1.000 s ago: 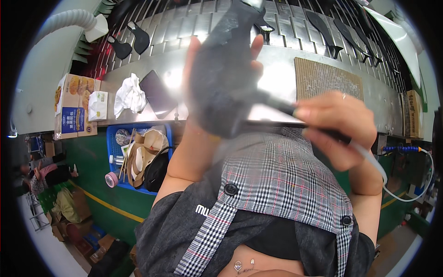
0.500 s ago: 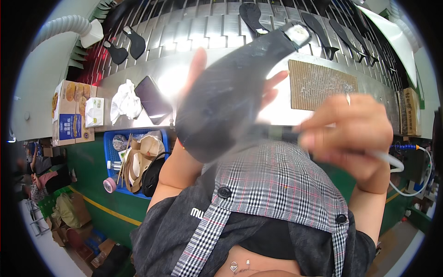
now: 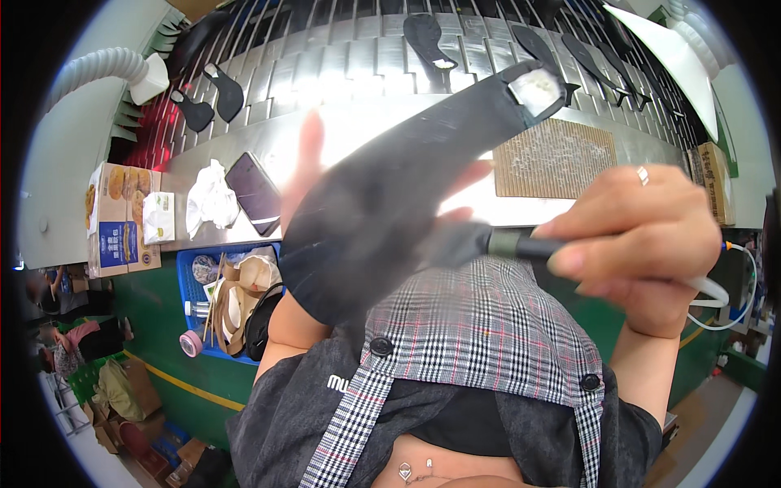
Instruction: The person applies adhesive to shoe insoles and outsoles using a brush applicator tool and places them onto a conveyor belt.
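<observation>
A large black shoe sole [image 3: 382, 187] is tilted up in front of my chest, with a whitish patch at its narrow heel end. My left hand [image 3: 305, 154] supports it from behind, thumb and fingertips showing at its edges and the palm hidden. My right hand [image 3: 643, 232] grips a dark-handled brush [image 3: 529, 246] by the handle. The brush's blurred head meets the sole's lower right edge; whether it touches I cannot tell. A white tube [image 3: 708, 297] comes out beside my right wrist.
Ahead runs a slatted metal conveyor [image 3: 342, 73] carrying several black soles. On its near ledge lie a ribbed brown mat [image 3: 553, 167], a phone [image 3: 254, 191], crumpled white tissue [image 3: 213, 199] and a printed carton [image 3: 122, 220]. A blue basket [image 3: 185, 285] of odds and ends stands left.
My left hand and the sole have shifted slightly left, and the heel end has come a little nearer. The brush in my right hand now shows more clearly against the sole's edge.
</observation>
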Tool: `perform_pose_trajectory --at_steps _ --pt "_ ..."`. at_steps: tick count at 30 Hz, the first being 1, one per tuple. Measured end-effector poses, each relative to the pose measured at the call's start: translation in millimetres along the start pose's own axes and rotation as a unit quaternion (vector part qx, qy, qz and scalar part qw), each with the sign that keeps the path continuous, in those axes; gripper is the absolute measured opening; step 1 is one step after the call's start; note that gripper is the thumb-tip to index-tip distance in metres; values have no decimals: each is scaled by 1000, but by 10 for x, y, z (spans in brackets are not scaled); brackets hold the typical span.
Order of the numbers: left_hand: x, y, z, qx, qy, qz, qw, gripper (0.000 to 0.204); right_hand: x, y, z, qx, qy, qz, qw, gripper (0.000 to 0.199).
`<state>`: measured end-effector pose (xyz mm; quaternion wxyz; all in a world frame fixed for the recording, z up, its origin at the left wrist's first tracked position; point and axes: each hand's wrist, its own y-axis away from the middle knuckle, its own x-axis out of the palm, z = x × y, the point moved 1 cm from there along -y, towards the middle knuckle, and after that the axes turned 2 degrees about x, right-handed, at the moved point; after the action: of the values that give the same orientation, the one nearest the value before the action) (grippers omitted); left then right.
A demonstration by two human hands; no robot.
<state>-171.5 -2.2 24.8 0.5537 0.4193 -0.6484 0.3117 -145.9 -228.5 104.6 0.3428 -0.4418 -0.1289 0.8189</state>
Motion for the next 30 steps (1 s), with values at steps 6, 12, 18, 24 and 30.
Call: perform_pose_trajectory --at_steps 6,12,18,24,30 --pt "46 56 -14 -2 -6 -4 1000 91 -59 60 -18 15 23 -37 999 25" --pt "72 77 -33 -12 -22 -13 1000 94 -195 139 28 51 50 -68 995 23" --pt "-30 163 -92 -8 56 -23 998 94 -259 181 -167 59 -12 -69 996 26" --pt "-122 164 -146 -68 105 99 987 99 -528 247 -244 51 -97 -32 993 28" --pt "-712 66 -523 -232 160 188 941 69 -418 230 -284 191 -120 -94 970 24"
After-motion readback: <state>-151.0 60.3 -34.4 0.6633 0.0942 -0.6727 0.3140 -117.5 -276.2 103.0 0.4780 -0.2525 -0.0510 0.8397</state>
